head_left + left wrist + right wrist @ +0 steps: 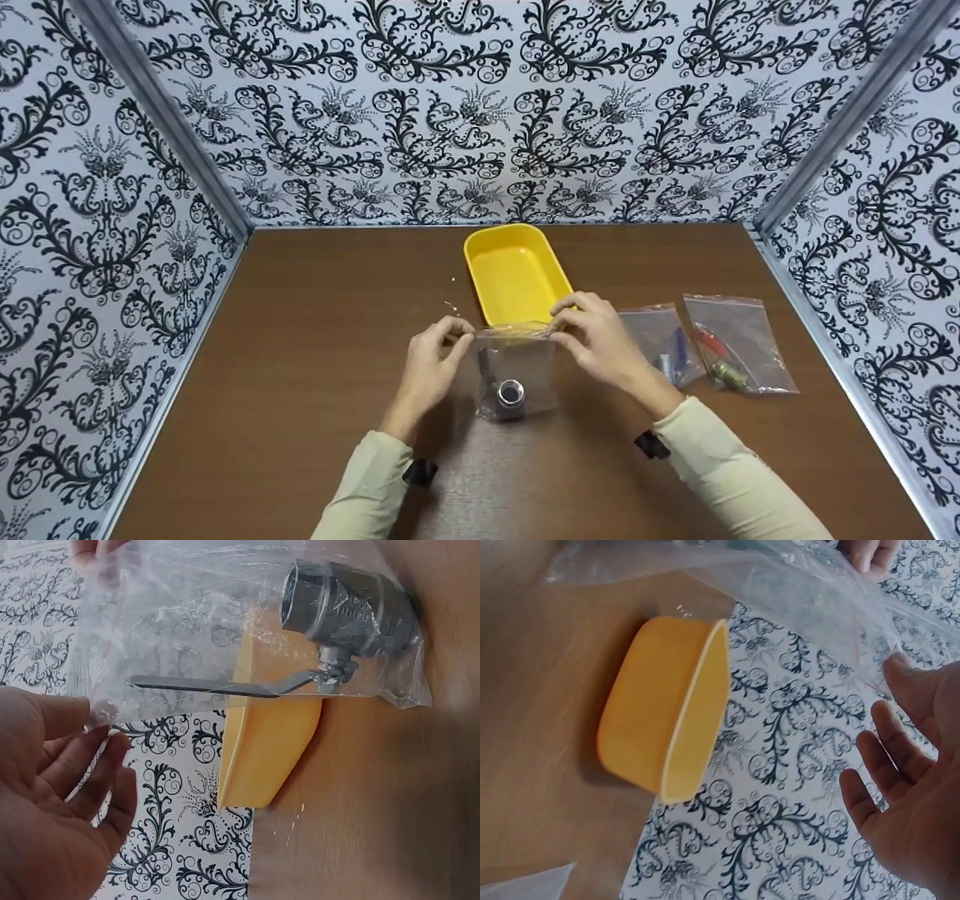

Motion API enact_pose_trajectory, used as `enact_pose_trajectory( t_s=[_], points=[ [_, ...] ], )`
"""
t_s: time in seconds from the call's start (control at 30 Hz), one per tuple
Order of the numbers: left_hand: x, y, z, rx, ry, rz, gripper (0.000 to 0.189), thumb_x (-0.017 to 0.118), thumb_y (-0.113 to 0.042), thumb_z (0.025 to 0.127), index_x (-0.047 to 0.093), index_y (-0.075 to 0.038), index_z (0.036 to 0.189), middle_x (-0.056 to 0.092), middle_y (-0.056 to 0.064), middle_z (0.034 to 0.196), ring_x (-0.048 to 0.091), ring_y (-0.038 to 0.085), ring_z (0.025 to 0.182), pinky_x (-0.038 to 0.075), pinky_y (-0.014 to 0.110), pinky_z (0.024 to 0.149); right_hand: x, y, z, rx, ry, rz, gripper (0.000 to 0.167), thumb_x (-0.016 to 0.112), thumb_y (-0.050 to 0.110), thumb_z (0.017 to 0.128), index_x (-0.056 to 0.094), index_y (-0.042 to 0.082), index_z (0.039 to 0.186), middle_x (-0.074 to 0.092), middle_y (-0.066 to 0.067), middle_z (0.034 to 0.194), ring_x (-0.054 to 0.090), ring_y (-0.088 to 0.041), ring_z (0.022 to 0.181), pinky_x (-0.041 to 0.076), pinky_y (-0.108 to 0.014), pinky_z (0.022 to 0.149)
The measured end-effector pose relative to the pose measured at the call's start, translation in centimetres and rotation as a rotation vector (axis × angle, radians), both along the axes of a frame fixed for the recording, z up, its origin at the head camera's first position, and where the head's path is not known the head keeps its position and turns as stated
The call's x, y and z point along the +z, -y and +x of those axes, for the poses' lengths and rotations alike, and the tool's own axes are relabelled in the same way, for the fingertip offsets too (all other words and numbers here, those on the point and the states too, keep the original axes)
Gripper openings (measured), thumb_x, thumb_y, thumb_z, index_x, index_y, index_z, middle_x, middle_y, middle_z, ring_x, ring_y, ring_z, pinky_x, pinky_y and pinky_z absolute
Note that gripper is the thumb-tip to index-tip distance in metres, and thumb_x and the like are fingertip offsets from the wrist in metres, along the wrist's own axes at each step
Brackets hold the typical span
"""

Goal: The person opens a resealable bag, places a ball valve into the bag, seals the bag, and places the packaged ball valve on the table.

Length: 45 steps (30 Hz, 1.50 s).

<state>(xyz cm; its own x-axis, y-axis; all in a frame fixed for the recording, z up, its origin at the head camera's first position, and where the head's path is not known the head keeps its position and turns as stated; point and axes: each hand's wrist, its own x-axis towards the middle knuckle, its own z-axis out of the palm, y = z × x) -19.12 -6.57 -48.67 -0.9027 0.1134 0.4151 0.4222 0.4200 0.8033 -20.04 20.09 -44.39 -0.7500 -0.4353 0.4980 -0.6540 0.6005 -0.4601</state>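
A clear zip bag (532, 367) hangs between the two hands, with a metal ball valve (349, 607) at its bottom. The valve's long lever handle (217, 686) points up towards the bag's mouth. My left hand (435, 360) pinches the top left corner of the bag between thumb and fingers. At the top right corner, my right hand (600, 341) pinches the bag's edge the same way, its other fingers loosely bent in the right wrist view.
Behind the bag stands a yellow tray (517, 281). Right of the right hand lie two more zip bags, one with a blue-handled item (680, 356), the other with a red-handled brass piece (727, 373). Small white bits (451, 306) lie left of the tray. Patterned walls (480, 112) enclose the table.
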Motion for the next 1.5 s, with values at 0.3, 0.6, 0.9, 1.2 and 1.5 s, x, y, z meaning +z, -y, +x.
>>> enact_pose_trajectory(
  t_s=[0.3, 0.6, 0.9, 1.2, 1.5],
  points=[
    [0.6, -0.8, 0.8, 0.003, -0.078, 0.024, 0.004, 0.069, -0.013, 0.089, 0.072, -0.012, 0.092, 0.072, -0.001, 0.087, 0.064, 0.011, 0.078, 0.054, 0.029, 0.072, -0.2, -0.7, -0.4, -0.129, 0.03, 0.045, 0.007, 0.077, 0.016, 0.082, 0.072, 0.013, 0.086, 0.07, -0.001, 0.096, 0.061, -0.021, 0.093, 0.047, -0.039, 0.089],
    [0.6, -1.2, 1.1, 0.044, -0.165, 0.044, 0.005, 0.071, -0.01, 0.087, 0.073, -0.012, 0.091, 0.073, -0.001, 0.087, 0.066, 0.013, 0.078, 0.055, 0.035, 0.072, 0.7, 1.5, 0.2, -0.085, 0.082, 0.066, 0.034, 0.077, 0.026, 0.083, 0.067, 0.012, 0.112, 0.07, -0.001, 0.109, 0.064, -0.02, 0.102, 0.051, -0.037, 0.093],
    [0.0, -1.1, 0.9, 0.031, -0.17, 0.088, 0.008, 0.071, -0.015, 0.088, 0.073, -0.013, 0.096, 0.074, 0.0, 0.09, 0.068, 0.013, 0.079, 0.057, 0.035, 0.071, 0.9, 5.7, -0.1, -0.004, 0.083, 0.275, 0.03, 0.074, 0.031, 0.085, 0.071, 0.014, 0.11, 0.074, -0.001, 0.104, 0.067, -0.022, 0.098, 0.051, -0.04, 0.092],
    [-0.7, -0.4, 0.9, 0.042, -0.121, 0.051, 0.019, 0.07, -0.024, 0.089, 0.07, -0.017, 0.107, 0.074, -0.005, 0.099, 0.067, 0.01, 0.091, 0.053, 0.039, 0.078, 0.8, 6.5, -0.3, -0.004, 0.089, 0.277, 0.011, 0.073, 0.023, 0.087, 0.074, 0.016, 0.095, 0.074, 0.002, 0.088, 0.067, -0.017, 0.082, 0.054, -0.036, 0.078],
    [-1.1, -0.2, 0.8, 0.132, -0.135, 0.007, 0.01, 0.073, -0.023, 0.087, 0.072, -0.015, 0.092, 0.072, -0.003, 0.094, 0.062, 0.016, 0.093, 0.051, 0.039, 0.08, 1.0, 7.4, -0.3, -0.023, 0.058, 0.267, 0.008, 0.073, 0.023, 0.086, 0.074, 0.017, 0.092, 0.074, 0.003, 0.086, 0.067, -0.016, 0.08, 0.054, -0.034, 0.077]
  ],
)
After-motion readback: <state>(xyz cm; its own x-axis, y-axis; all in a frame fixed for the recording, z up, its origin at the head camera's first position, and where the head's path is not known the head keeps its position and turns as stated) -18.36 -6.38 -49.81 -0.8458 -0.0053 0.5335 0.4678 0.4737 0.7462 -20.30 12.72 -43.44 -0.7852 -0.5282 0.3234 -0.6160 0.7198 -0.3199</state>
